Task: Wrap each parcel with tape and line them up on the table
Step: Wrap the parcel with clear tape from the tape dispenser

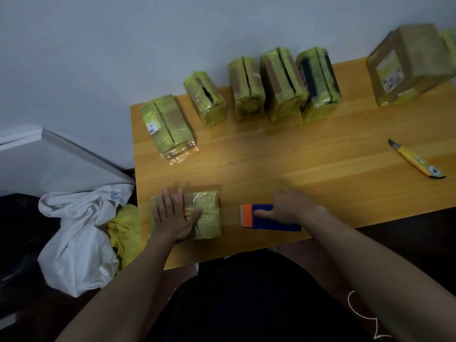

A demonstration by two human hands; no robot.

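Note:
A small yellow-wrapped parcel (pixel 207 215) lies at the front left corner of the wooden table (pixel 283 164). My left hand (pixel 172 218) presses flat on its top with straight fingers. My right hand (pixel 288 208) grips a blue and orange tape dispenser (pixel 266 217) just right of the parcel. A strip of clear tape (pixel 229 214) stretches from the dispenser to the parcel. Several taped yellow parcels (pixel 246 87) stand in a row along the far edge by the wall.
A larger brown box (pixel 407 65) sits at the far right corner. A yellow utility knife (pixel 417 160) lies on the right side of the table. A white plastic bag (pixel 79 233) with yellow material sits on the floor left of the table.

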